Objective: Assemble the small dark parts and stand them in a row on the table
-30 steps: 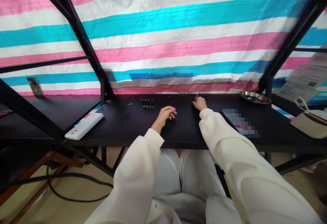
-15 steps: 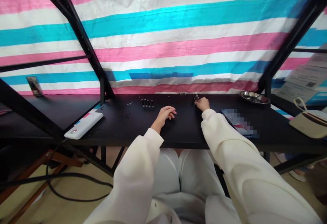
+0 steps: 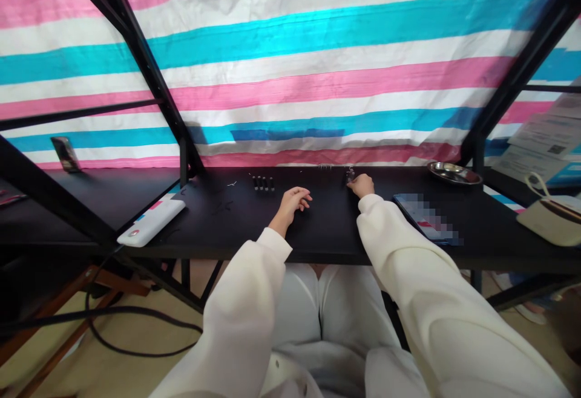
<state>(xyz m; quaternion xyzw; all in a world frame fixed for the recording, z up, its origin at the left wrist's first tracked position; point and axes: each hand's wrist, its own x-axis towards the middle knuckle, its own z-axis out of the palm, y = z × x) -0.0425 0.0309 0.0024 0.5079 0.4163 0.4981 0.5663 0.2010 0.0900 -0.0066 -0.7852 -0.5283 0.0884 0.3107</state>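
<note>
My left hand (image 3: 295, 202) hovers over or rests on the black table, its fingers loosely bent and apart, with nothing in it. To its left stand several small dark cylinders with light ends (image 3: 264, 184), set in a short row. Farther right, my right hand (image 3: 362, 185) reaches toward the table's back edge. Its fingertips are pinched together at a cluster of small dark and shiny pieces (image 3: 350, 175). What lies between those fingers is too small to name. Several tiny metal pieces (image 3: 324, 167) lie along the back edge between the hands.
A shiny metal dish (image 3: 454, 173) sits at the back right, with a phone-like flat device (image 3: 420, 216) in front. A white power bank (image 3: 152, 222) lies at the left end. A beige pouch (image 3: 551, 219) is far right. Black frame posts (image 3: 152, 74) flank the striped sheet (image 3: 318, 86).
The view has shifted very slightly. Both hands stay almost in place, the right one still pinching at the small pieces.
</note>
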